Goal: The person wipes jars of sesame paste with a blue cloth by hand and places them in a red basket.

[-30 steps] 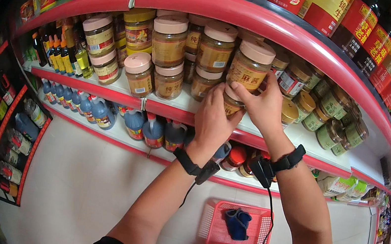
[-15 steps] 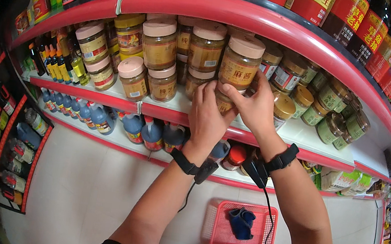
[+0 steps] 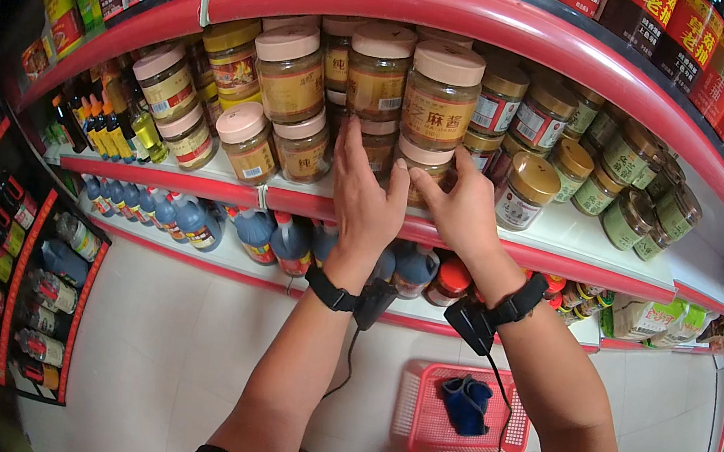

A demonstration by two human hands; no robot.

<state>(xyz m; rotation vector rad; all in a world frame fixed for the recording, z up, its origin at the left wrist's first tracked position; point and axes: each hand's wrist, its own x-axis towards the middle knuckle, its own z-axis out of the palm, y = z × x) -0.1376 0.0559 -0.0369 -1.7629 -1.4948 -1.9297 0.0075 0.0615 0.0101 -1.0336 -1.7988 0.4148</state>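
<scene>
A jar of brown paste with a pale pink lid (image 3: 442, 99) stands stacked on a like jar (image 3: 427, 156) at the shelf's front. My left hand (image 3: 369, 192) is open, its fingers stretched up along the neighbouring stack and its thumb at the lower jar's left front. My right hand (image 3: 460, 205) has its thumb across the lower jar's front and its fingers round the right side, closed on that jar; those fingertips are partly hidden. Left of my hands stands another pink-lidded jar (image 3: 376, 80) on top of a stack. To the right is a gold-lidded jar (image 3: 526, 194).
A red-edged shelf (image 3: 579, 264) holds more jars, with an overhanging shelf edge (image 3: 393, 4) above it. Blue-grey bottles (image 3: 292, 244) line the shelf below. On the floor sits a red basket (image 3: 424, 443) containing a dark blue cloth item (image 3: 466, 405). A bottle rack (image 3: 46, 302) stands at left.
The upper jar now stands squarely on the lower one. My right hand has come down from the upper jar to the lower, and my left fingers have straightened and moved slightly left.
</scene>
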